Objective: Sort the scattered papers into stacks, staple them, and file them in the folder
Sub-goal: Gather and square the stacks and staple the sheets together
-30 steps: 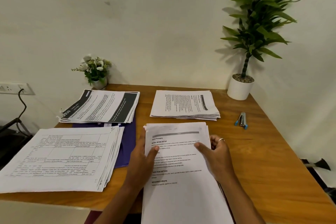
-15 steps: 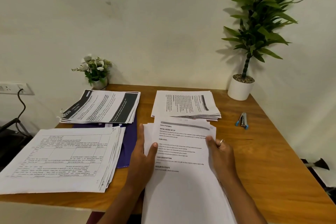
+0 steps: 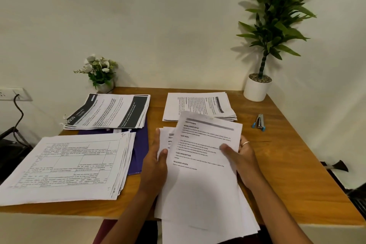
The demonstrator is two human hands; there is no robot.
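Because the white printed top sheet [image 3: 202,144] is light, limp and slippery, you should hold it at a side edge. Your right hand [image 3: 244,156] pinches it there, thumb over, fingers under. Your left hand [image 3: 156,162], fingers straight, steadies the loose white paper pile [image 3: 208,233] at the wooden desk's [image 3: 287,164] near edge. The sheet has black headings under a grey banner.

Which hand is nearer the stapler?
Right. The right hand, pinching the top sheet, is front-left of the stapler; the left hand is farther left, across that sheet.
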